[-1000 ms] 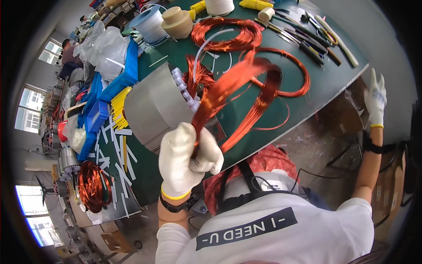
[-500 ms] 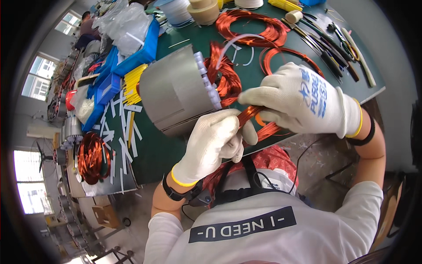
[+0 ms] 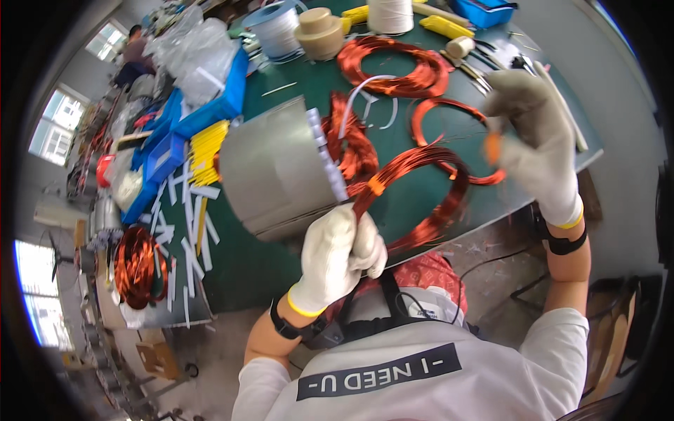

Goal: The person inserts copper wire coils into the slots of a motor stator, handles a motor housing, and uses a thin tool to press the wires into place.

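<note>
A loop of copper winding wire (image 3: 460,184) is gripped at its left side by my gloved left hand (image 3: 342,245), fingers closed. A band of orange tape (image 3: 377,185) wraps the strands just above that hand. To its left lies a grey motor stator (image 3: 277,172), pale slot liners (image 3: 327,154) along its open end. More copper windings (image 3: 354,144) hang out of that end. My gloved right hand (image 3: 533,126) is raised apart from the loop, blurred by motion. A small orange thing (image 3: 493,149) shows at its fingers, its shape unclear.
Coils of copper wire (image 3: 351,62) lie behind, with hand tools (image 3: 484,70) at the far right. White spools (image 3: 275,31) stand at the back. Blue bins (image 3: 228,98), yellow strips (image 3: 206,151) and white strips (image 3: 189,210) lie left. The table edge (image 3: 484,223) runs close to me.
My right hand has left the wire and moved up and right. The loop now shows openly with an orange tape band on it. My left hand keeps its hold, slightly lower.
</note>
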`<state>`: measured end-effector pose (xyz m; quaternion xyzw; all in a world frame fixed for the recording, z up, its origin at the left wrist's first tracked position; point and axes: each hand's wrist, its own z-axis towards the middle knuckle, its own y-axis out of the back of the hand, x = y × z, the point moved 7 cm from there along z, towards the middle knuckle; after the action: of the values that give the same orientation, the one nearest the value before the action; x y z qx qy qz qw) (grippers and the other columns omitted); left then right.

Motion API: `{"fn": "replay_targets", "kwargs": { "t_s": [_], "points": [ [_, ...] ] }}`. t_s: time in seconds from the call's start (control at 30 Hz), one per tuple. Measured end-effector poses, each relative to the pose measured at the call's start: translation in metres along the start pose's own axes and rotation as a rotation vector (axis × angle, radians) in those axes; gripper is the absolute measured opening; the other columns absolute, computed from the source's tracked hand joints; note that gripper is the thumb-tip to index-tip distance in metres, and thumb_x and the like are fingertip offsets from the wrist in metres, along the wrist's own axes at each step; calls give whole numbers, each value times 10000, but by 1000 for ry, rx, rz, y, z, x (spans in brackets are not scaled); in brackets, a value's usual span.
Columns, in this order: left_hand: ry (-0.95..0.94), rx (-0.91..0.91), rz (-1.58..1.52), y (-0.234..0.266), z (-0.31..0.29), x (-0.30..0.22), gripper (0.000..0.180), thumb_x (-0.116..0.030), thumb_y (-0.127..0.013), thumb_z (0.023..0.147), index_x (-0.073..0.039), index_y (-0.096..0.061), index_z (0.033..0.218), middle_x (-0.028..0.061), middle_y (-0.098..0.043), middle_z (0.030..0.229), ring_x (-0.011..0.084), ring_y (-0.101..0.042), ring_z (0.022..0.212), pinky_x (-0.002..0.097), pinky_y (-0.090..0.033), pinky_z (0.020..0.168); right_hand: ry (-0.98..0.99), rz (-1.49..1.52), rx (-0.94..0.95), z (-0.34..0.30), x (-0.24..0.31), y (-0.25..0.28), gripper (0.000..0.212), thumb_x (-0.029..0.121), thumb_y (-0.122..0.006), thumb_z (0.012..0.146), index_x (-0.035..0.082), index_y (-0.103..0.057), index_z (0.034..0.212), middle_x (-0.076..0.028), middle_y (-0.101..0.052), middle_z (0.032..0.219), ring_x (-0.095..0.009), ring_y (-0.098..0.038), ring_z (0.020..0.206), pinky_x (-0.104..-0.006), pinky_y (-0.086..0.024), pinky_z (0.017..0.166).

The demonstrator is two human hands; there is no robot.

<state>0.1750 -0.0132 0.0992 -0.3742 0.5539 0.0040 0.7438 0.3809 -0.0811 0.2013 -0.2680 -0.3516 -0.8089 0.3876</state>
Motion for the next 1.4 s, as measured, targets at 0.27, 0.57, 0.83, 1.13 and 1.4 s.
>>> {"fn": "replay_targets", "kwargs": {
  "t_s": [0.27, 0.57, 0.83, 1.13, 1.4],
  "points": [
    [-11, 136, -112, -5, -2, 10, 493, -369, -411, 1005, -48, -363, 634, 16, -301, 488, 144, -313, 424, 322, -361, 437, -511, -998, -947, -195, -105, 375, 186, 89, -580, 864, 17, -652, 1021, -26, -618, 762, -100, -543, 660, -261, -455, 593],
    [-55, 43, 84, -2, -7, 5, 509, -464, -463, 977, -43, -392, 700, -2, -298, 494, 123, -315, 413, 308, -374, 424, -800, -348, -1367, -375, -156, 390, 236, -21, -548, 839, -23, -676, 1036, -103, -678, 872, -171, -660, 663, -278, -542, 563],
    [-154, 97, 193, -15, -10, 0, 471, -407, -296, 1043, -101, -349, 690, -33, -247, 473, 91, -234, 372, 264, -312, 375, -531, -1950, -927, -310, -87, 453, 405, -3, -485, 788, 29, -653, 1156, -138, -695, 1041, -243, -681, 925, -351, -535, 834],
    [-81, -114, 171, 1, -14, 3, 551, -493, -467, 970, -35, -398, 673, 8, -310, 506, 130, -325, 417, 306, -374, 424, -925, -1215, -677, -298, -137, 421, 362, 118, -561, 821, 123, -674, 1165, -161, -670, 1133, -258, -653, 1040, -293, -476, 935],
    [-18, 37, 126, -6, 0, 2, 501, -397, -432, 1006, 23, -476, 736, 40, -414, 581, 148, -429, 484, 297, -398, 474, 19, -737, -395, -64, -4, 112, 291, -41, -543, 827, -23, -657, 1095, -136, -668, 1081, -238, -623, 1045, -356, -475, 936]
  ]
}}
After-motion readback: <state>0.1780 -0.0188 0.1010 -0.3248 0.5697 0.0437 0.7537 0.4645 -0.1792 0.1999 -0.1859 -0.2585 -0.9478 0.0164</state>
